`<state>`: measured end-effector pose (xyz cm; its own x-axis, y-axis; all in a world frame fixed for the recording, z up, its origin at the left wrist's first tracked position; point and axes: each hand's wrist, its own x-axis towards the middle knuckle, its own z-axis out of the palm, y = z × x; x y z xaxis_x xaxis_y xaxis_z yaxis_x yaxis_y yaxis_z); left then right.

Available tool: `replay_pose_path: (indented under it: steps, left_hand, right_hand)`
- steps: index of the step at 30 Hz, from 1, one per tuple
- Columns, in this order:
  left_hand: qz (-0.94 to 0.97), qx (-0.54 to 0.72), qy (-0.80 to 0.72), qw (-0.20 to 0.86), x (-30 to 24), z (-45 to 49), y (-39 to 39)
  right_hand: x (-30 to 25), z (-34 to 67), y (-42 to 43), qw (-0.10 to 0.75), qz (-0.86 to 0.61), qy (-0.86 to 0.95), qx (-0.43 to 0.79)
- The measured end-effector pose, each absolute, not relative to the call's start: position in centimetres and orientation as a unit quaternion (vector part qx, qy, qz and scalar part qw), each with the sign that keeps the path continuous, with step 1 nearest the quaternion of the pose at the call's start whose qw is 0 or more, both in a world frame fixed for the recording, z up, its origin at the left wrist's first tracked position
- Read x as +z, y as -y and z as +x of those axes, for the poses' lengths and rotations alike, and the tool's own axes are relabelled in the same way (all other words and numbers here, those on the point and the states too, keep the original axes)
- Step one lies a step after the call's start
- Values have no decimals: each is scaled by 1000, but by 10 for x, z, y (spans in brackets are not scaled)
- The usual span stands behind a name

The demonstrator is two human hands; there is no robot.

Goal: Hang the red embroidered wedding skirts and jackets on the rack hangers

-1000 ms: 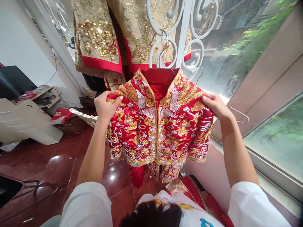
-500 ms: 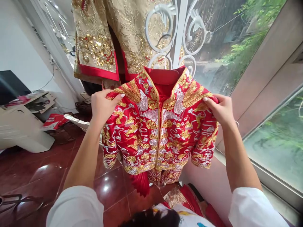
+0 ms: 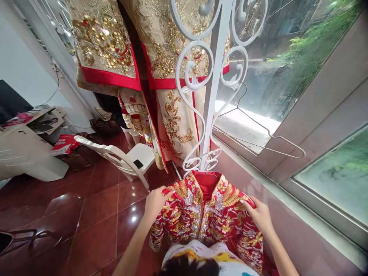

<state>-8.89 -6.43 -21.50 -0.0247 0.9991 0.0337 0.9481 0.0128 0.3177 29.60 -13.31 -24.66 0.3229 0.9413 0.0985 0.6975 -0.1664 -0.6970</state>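
Note:
A red jacket [image 3: 201, 214] with gold and silver embroidery and a stand collar hangs between my hands, close in front of my body. Its front is fastened down the middle. My left hand [image 3: 156, 203] pinches the shoulder on the left side, the thumb lying on top of the cloth. At the opposite shoulder, my right hand [image 3: 257, 212] grips the same way. A thin hook shows at the collar; the rest of that hanger is hidden inside the jacket. The lower hem is partly hidden by my patterned top.
Ahead stands a white scrolled metal rack [image 3: 214, 96], with an unoccupied wire hanger [image 3: 258, 134] at its right. Long gold-and-cream garments [image 3: 175, 111] hang behind it. To the left are a white chair [image 3: 123, 157] bearing a black phone [image 3: 138, 164], and a desk [image 3: 28, 153]. Windows line the right.
Both hands have drawn the jacket down and in toward my body, away from the rack. The wire hanger, chair and lower garments behind it have come into sight.

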Motion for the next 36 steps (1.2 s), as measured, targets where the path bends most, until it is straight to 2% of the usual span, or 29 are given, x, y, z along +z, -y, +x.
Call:
replay_pose_path:
  steps: [8, 17, 20, 22, 24, 26, 29, 34, 36]
  left_hand:
    - [663, 220, -697, 163, -243, -103, 33]
    - [652, 263, -675, 224, -329, -93, 20]
    - [651, 294, -664, 223, -349, -84, 9]
    - [647, 309, -663, 216, -359, -80, 5]
    - [644, 321, -663, 208, -367, -77, 5]
    - [644, 330, -659, 204, -371, -76, 8]
    - [649, 341, -650, 200, -375, -78, 10]
    - [651, 355, -640, 200, -378, -82, 10]
    - [650, 360, -637, 203, -380, -83, 10]
  right_hand:
    - [-239, 288, 97, 311, -746, 565, 169]
    - [-305, 293, 72, 236, -716, 625, 202]
    - [-269, 282, 70, 258, -654, 709, 60]
    - [-221, 269, 73, 345, -594, 716, -125]
    - [-166, 258, 75, 423, -581, 602, -348]
    - [-118, 256, 70, 434, -617, 488, -438]
    - [-77, 271, 42, 424, -700, 440, -370]
    - [-68, 323, -10, 397, -772, 427, -254]
    - [-59, 348, -10, 402, -770, 432, -244]
